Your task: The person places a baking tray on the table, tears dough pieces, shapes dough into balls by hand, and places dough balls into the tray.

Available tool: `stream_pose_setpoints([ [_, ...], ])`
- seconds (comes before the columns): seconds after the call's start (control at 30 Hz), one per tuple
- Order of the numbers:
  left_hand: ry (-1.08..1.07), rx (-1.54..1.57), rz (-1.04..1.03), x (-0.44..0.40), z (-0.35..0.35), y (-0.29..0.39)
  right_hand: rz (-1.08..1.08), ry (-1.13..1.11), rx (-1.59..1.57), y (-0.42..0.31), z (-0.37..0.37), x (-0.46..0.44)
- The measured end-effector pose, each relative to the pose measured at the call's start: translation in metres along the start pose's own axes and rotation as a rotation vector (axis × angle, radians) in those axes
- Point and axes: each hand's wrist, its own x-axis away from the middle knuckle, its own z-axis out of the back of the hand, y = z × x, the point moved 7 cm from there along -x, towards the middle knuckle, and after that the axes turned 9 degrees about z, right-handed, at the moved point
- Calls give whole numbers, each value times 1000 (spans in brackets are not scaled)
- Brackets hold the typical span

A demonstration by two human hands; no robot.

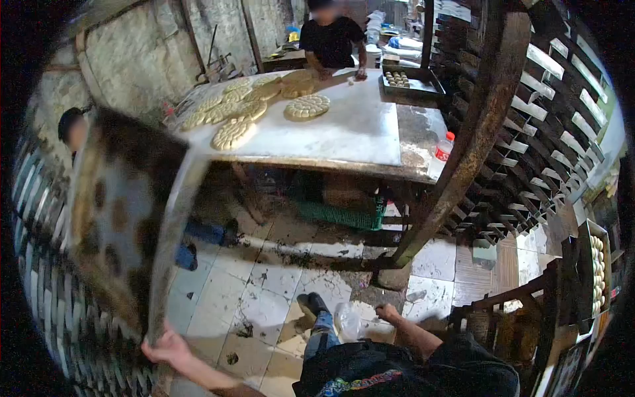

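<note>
My left hand (169, 347) is closed on the lower corner of a large baking tray (126, 218). The tray stands tilted on its side at the left, blurred by motion, with brown stains on its face. Low in front of my body hangs my right hand (387, 312), its fingers curled in and nothing visible in them. Close to it, a clear plastic bag (348, 322) appears at floor level beside my leg.
A table (357, 142) holds several scored dough rounds (307, 107) and a bottle (443, 147). A person (333, 43) stands behind it near a tray of dough balls (398, 79). Another person (71, 129) is partly hidden at left. Slatted racks (522, 99) flank both sides.
</note>
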Motion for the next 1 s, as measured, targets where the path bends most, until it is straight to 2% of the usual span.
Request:
stream_pose_setpoints([
  [0.03, 187, -45, -65, -7, -21, -29, 23, 11, -20, -17, -1, -1],
  [0.07, 380, -98, -115, -12, -42, -60, 33, 13, -172, -27, -6, 1],
  [0.1, 473, -142, 13, -36, -8, -142, -16, 40, -56, 33, 33, 18],
  [0.17, 384, -227, 145, -109, -23, -218, -54, 132, -135, 22, 32, 4],
  [0.23, 381, -210, 285, -158, -66, -296, -150, 130, -38, 112, -9, -32],
  [0.27, 210, -291, 353, -174, -81, -333, -258, 51, 76, 104, 3, -20],
  [0.3, 206, -329, 439, -186, -91, -365, -365, -35, 191, 88, 17, 2],
  [0.37, 258, -442, 465, -214, -88, -426, -37, 594, 18, 64, 49, 25],
  [0.4, 248, -421, 492, -231, -84, -458, -51, 621, 34, 58, 60, 17],
  [0.47, 158, -445, 656, -249, -73, -518, -584, 564, -260, 88, 44, 25],
  [0.5, 169, -542, 657, -246, -97, -529, -611, 575, -274, 82, 35, 23],
  [0.57, 203, -657, 841, -245, -114, -569, -581, 596, -904, 72, 14, -1],
  [0.6, 72, -642, 833, -244, -119, -591, -593, 617, -911, 63, 14, -9],
  [0.63, 64, -644, 853, -245, -121, -614, -582, 595, -798, 45, 16, -19],
  [0.7, 178, -655, 966, -245, -108, -665, -550, 530, -572, 8, 18, -36],
  [0.73, -103, -591, 910, -246, -119, -688, -555, 507, -473, -4, 21, -42],
  [0.77, 94, -632, 974, -240, -101, -712, -554, 485, -374, -13, 30, -52],
  [0.8, 67, -588, 1034, -236, -106, -732, -332, 513, -313, 12, 18, -73],
  [0.83, 37, -545, 1096, -231, -113, -751, -327, 522, -320, 19, 29, -84],
  [0.9, 44, -591, 1131, -220, -131, -789, -644, 466, -377, 41, 31, -93],
  [0.93, 17, -678, 1200, -215, -138, -806, -633, 466, -381, 44, 42, -103],
  [1.0, 38, -618, 1179, -205, -146, -865, -786, 574, -459, 53, 76, -116],
])
